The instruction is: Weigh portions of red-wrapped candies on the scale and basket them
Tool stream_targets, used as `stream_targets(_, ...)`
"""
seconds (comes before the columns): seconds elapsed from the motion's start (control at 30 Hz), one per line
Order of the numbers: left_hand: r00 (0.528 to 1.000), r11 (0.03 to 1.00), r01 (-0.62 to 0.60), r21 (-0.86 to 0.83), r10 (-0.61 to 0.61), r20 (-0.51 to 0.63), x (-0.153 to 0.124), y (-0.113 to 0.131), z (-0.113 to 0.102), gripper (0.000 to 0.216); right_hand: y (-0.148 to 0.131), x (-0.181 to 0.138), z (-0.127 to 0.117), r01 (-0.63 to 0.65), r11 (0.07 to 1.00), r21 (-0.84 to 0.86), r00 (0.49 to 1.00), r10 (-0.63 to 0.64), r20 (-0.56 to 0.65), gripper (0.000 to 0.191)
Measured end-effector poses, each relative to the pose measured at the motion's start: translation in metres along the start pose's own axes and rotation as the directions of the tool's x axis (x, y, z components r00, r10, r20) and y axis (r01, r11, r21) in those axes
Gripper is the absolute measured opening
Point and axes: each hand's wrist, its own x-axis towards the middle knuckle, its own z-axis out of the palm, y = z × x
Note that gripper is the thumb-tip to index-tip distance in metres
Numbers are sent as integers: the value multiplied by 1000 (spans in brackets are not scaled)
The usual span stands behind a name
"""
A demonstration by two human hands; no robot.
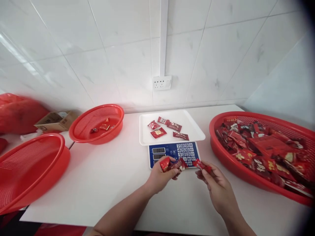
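The small red packets [172, 166] sat at 6 o'clock of the scale [172, 147], several bunched in the left hand [159, 175], its thumb across them. The right hand [216, 186] pinched a single packet [202, 166] at about 5 o'clock, fingertips close together.

Each looked light and probably a little slippery, its wrapper likely to give and crinkle; the middle, or a crimped end, would have offered the surest hold (whatever was inside could be brittle, though that was hidden). The wrappers were glossy film, some slim and long, others squarer.

At 12 o'clock, a smooth white tray [192, 126] with rounded corners carried a few loose packets [158, 132]. At 3 o'clock, a wide red plastic basket [221, 154] held a heap of them. A round mesh-sided basket [109, 136] with some inside stood at 10 o'clock, and another basket [49, 180] near 9, all around the pale, flat counter [103, 183].
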Motion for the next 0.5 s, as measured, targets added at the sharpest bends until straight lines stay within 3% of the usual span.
stream_targets(0.13, 975, 978, -170, 122, 184, -123, 16, 45, 0, 38, 13, -1, -8, -47, 992, -116, 990, 62, 129, 40)
stream_targets(0.2, 941, 920, -262, 291, 311, -135, 28, 66, -1, 36, 15, -6, -9, -34, 985, -168, 984, 62, 165, 39)
stream_targets(0.27, 863, 768, -333, 548, 482, -151, 40, 81, -4, 37, 16, -10, -9, -6, 980, -201, 980, 45, 192, 38)
stream_targets(0.33, 760, 592, -320, 739, 627, -173, 45, 87, -9, 37, 17, -12, -10, 15, 976, -219, 976, 34, 216, 39)
stream_targets(0.4, 700, 536, -289, 793, 684, -208, 39, 83, -12, 34, 20, -11, -11, 30, 972, -232, 972, 26, 234, 39)
stream_targets(0.43, 707, 560, -289, 776, 672, -221, 32, 78, -13, 32, 21, -11, -11, 35, 969, -244, 970, 25, 241, 39)
stream_targets(0.5, 795, 671, -299, 679, 568, -211, 11, 62, -13, 29, 25, -10, -12, 50, 961, -273, 966, 23, 258, 38)
